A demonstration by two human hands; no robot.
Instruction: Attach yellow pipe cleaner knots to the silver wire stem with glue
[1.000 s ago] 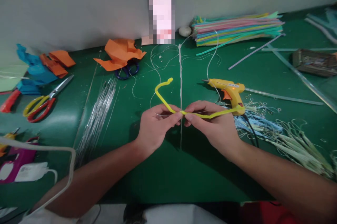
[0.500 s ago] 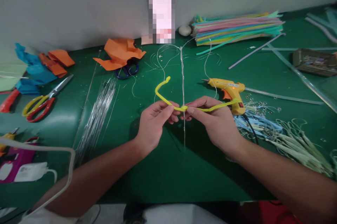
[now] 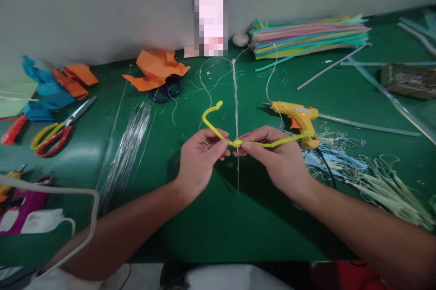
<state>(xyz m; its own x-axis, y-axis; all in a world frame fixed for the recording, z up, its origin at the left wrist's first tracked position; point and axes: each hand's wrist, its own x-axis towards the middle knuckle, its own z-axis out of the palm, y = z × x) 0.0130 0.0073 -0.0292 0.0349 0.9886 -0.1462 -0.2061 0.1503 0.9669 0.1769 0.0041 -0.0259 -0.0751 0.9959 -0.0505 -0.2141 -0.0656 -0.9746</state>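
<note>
A yellow pipe cleaner is wound around a twisted wire stem, with a small knot at the crossing. My left hand pinches the pipe cleaner just left of the knot; its free end curls upward beyond my fingers. On the other side, my right hand grips it close to the knot, and that end stretches right across my knuckles toward the glue gun. Thin wire loops spread from the stem's top, and its lower tip sticks out below my hands.
A yellow glue gun lies right of my hands, near tassels. Pipe cleaners are bundled at the back beside a blurred phone. Wires, scissors and orange paper lie left on the green table.
Both hands keep their pinch on the yellow pipe cleaner beside the knot. My left fingertips have shifted slightly toward the knot; the whole view has drifted a little.
</note>
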